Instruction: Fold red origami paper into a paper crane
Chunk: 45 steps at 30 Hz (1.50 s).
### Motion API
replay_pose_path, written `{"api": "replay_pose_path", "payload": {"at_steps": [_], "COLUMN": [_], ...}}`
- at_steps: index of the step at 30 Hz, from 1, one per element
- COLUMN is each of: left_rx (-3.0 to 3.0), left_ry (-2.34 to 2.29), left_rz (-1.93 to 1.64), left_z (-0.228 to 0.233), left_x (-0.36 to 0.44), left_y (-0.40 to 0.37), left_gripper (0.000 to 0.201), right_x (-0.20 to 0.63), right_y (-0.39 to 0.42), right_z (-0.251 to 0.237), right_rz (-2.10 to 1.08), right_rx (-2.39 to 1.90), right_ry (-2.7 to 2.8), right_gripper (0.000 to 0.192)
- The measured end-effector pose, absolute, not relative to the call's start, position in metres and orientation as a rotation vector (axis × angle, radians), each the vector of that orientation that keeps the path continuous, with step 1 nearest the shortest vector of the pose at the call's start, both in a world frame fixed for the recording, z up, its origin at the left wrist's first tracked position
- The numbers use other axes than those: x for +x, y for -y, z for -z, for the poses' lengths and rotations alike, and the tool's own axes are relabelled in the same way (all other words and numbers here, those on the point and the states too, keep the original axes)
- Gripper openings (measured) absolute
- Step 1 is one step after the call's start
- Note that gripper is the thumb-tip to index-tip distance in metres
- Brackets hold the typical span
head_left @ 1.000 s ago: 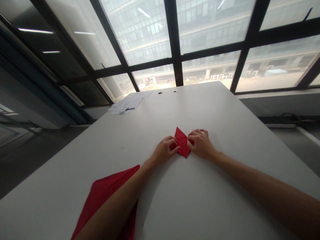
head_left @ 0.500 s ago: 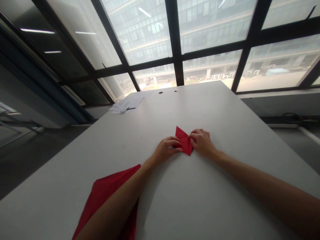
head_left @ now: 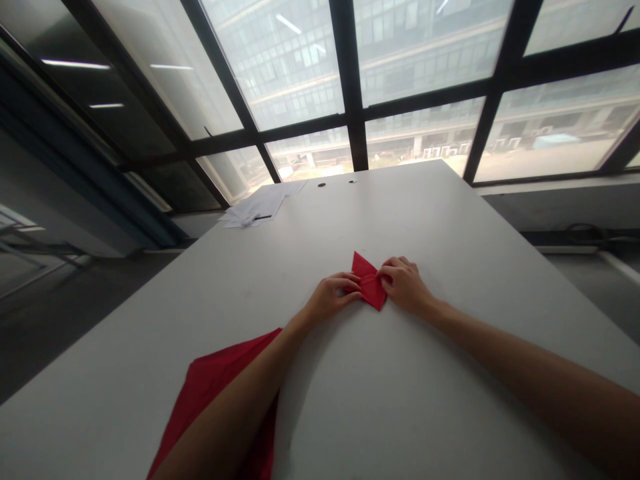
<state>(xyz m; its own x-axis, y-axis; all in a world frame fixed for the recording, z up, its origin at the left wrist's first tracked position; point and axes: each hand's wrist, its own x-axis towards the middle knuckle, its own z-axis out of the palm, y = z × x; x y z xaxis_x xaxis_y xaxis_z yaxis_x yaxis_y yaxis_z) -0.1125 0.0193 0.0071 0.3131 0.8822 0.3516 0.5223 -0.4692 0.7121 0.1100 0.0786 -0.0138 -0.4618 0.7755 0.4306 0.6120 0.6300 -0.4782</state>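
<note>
A small piece of folded red paper [head_left: 371, 288] lies on the white table, one pointed corner toward the window and another toward me. My left hand [head_left: 334, 295] grips its left edge between thumb and fingers, which cover that side. On the opposite edge, my right hand [head_left: 401, 283] pinches the paper with bent fingers; its thumb is partly hidden. Under my left forearm spreads a larger red sheet [head_left: 215, 380], maybe paper or cloth, running out of view at the bottom.
White papers [head_left: 257, 205] with a dark pen-like item [head_left: 263, 217] lie at the table's far left. Two small round holes sit near the far edge of the table [head_left: 400, 200]. Large dark-framed windows [head_left: 356, 133] rise behind it.
Almost nothing differs. My left fingers have shifted very slightly on the folded paper, and both hands keep their places at its edges.
</note>
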Motion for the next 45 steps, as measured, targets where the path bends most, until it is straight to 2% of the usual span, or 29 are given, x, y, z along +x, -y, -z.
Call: {"api": "replay_pose_path", "payload": {"at_steps": [12, 14, 18, 21, 27, 35, 37, 41, 45], "left_rx": [2.044, 2.015, 1.943, 1.891, 1.849, 1.929, 1.998, 2.145, 2.187], "left_ry": [-1.349, -1.354, -1.412, -1.492, -1.635, -1.601, -1.605, -1.602, -1.582], "left_rz": [-1.058, -1.073, -1.102, -1.111, -1.143, -1.128, -1.079, -1.055, -1.028], "left_z": [0.0004, -0.0007, -0.0029, -0.0035, -0.0062, -0.0068, -0.0051, -0.0029, -0.0048], "left_x": [-0.1137, -0.1130, -0.1121, -0.1126, -0.1132, -0.1107, -0.1103, -0.1103, -0.1105], "left_y": [-0.0211, -0.0209, -0.0205, -0.0212, -0.0228, -0.0198, -0.0201, -0.0223, -0.0230], "left_gripper": [0.016, 0.017, 0.023, 0.029, 0.036, 0.030, 0.025, 0.031, 0.023], "right_x": [0.1082, 0.1086, 0.1110, 0.1128, 0.1122, 0.1095, 0.1097, 0.1097, 0.1093], "right_y": [-0.0793, -0.0801, -0.0829, -0.0840, -0.0788, -0.0830, -0.0835, -0.0814, -0.0791], "right_z": [0.0127, 0.0122, 0.0125, 0.0124, 0.0091, 0.0117, 0.0114, 0.0103, 0.0093], "right_rz": [-0.430, -0.457, -0.514, -0.553, -0.527, -0.520, -0.522, -0.523, -0.534], "right_rx": [-0.996, -0.962, -0.927, -0.916, -0.827, -0.872, -0.905, -0.955, -0.913], "right_ry": [2.129, 2.105, 2.018, 1.971, 2.068, 2.112, 2.084, 2.070, 2.095], "right_gripper": [0.018, 0.023, 0.047, 0.053, 0.046, 0.018, 0.016, 0.014, 0.016]}}
